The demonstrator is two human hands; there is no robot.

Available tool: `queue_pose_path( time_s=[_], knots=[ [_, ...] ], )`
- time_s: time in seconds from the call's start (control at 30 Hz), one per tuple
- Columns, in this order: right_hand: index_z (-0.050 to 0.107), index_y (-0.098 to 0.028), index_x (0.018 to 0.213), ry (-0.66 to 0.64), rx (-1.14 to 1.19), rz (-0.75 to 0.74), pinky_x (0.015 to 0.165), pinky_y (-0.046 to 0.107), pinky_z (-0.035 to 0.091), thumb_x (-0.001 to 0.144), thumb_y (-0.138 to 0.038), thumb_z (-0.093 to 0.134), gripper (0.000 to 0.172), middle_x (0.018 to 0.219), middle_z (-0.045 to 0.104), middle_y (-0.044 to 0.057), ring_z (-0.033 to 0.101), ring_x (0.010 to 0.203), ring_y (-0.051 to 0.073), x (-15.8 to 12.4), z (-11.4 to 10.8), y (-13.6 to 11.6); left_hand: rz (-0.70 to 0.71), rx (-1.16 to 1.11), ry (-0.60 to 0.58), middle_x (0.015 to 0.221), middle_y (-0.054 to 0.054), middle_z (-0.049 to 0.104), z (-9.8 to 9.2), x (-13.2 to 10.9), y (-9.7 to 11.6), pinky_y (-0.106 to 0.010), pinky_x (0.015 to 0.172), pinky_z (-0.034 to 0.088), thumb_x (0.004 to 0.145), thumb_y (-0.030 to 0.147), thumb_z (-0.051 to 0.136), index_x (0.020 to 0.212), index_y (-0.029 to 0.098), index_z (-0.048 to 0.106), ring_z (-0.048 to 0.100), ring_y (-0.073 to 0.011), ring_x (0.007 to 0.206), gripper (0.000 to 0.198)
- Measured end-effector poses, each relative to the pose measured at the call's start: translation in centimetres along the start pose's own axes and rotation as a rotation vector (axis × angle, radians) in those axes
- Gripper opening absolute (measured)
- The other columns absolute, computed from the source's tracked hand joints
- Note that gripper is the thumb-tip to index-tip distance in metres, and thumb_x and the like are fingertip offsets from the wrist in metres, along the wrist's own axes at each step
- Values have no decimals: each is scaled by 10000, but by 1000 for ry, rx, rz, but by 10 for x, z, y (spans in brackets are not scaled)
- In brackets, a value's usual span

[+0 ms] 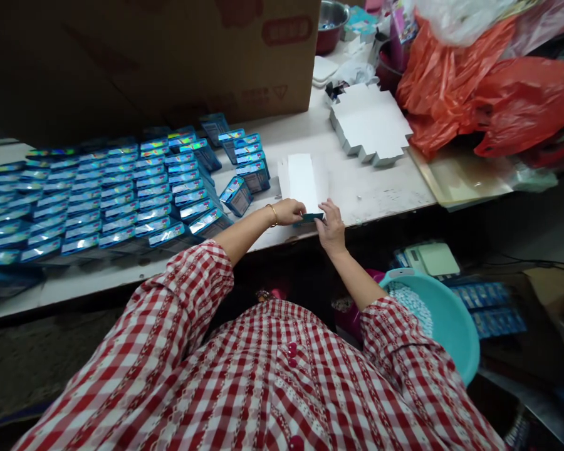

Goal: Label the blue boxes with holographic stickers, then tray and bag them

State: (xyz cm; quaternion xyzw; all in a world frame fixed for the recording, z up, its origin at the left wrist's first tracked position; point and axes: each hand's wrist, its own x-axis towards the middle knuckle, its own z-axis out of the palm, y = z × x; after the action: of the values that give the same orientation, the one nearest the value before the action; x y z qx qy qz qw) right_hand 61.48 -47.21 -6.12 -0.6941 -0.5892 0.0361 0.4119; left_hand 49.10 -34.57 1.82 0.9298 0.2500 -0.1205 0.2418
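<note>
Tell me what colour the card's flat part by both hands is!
White: the card shows best in the head view.

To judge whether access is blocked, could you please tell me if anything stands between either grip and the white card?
Nothing visible does: the left grip and right grip both touch the near end of the white card.

The light is dim and cool, brightest on the white card [301,178] and the cardboard stack [369,119] on the bench [395,189]. Glare streaks the tops of the blue boxes [117,194]. The large box [192,56] sits in shadow. Blur softens both edges; wide-angle distortion stretches the near sleeves [136,332].
</note>
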Motion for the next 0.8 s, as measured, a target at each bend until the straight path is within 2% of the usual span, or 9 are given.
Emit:
queue_pose_path(
  time_s=[0.17, 0.27, 0.33, 0.43, 0.5, 0.57, 0.67, 0.73, 0.8],
  knots=[
    [503, -211, 1198, -17, -32, -20, 1009, 440, 447, 866, -149, 351, 370, 1323, 484, 114, 355, 1339, 226, -1, -3, -3, -194, 28, 113, 950, -39, 689, 14, 7, 0, -254, 721, 457, 775, 192, 576, 1050, 196, 613, 617, -165, 832, 277],
    [581, -186, 1058, -92, -147, -81, 1006, 420, 454, 863, -127, 375, 290, 1334, 480, 116, 296, 1371, 245, -3, -6, -5, -191, 118, 203, 1051, -89, 653, 28, 3, 8, -376, 814, 460, 809, 162, 521, 1052, 199, 603, 598, -219, 931, 259],
    [611, -181, 967, -150, -240, -102, 960, 412, 487, 870, -119, 375, 262, 1339, 482, 119, 265, 1383, 262, -4, -8, -7, -125, 197, 227, 1022, -97, 665, 36, -3, 15, -518, 923, 383, 817, 138, 483, 933, 193, 649, 564, -263, 1012, 210],
    [626, -194, 865, -238, -349, -103, 837, 387, 542, 893, -136, 350, 284, 1347, 490, 110, 247, 1389, 269, -1, -11, -9, -52, 243, 209, 881, -82, 702, 40, -9, 23, -655, 1018, 164, 831, 198, 469, 795, 191, 685, 557, -281, 1016, 220],
    [631, -199, 815, -283, -387, -100, 773, 369, 556, 900, -151, 347, 301, 1339, 501, 102, 253, 1385, 272, 2, -13, -10, -30, 273, 153, 838, -66, 707, 37, -7, 26, -682, 1027, 60, 831, 295, 490, 787, 204, 698, 579, -277, 979, 231],
    [643, -199, 797, -303, -396, -102, 766, 365, 556, 896, -157, 358, 306, 1313, 522, 102, 266, 1377, 272, 6, -14, -10, -52, 333, 43, 808, -50, 706, 32, 0, 29, -693, 1022, 11, 793, 342, 548, 814, 217, 704, 604, -273, 937, 200],
    [674, -200, 835, -312, -355, -133, 892, 411, 509, 875, -172, 427, 252, 1271, 552, 94, 301, 1352, 278, 9, -18, -7, -115, 387, -139, 822, -56, 707, 25, 12, 37, -676, 1032, 20, 745, 284, 606, 882, 215, 698, 621, -275, 925, 180],
    [686, -211, 909, -308, -286, -161, 983, 464, 441, 841, -229, 529, 172, 1275, 551, 78, 340, 1322, 292, 12, -24, -2, -127, 376, -218, 881, -79, 708, 23, 16, 44, -652, 1045, 57, 750, 268, 600, 923, 206, 693, 610, -289, 976, 206],
    [684, -223, 970, -277, -199, -171, 1019, 497, 393, 797, -323, 616, 210, 1264, 560, 73, 383, 1286, 300, 19, -33, 2, -123, 364, -293, 961, -105, 702, 24, 14, 49, -629, 1051, 93, 752, 270, 596, 959, 194, 690, 590, -303, 1027, 240]
  ],
)
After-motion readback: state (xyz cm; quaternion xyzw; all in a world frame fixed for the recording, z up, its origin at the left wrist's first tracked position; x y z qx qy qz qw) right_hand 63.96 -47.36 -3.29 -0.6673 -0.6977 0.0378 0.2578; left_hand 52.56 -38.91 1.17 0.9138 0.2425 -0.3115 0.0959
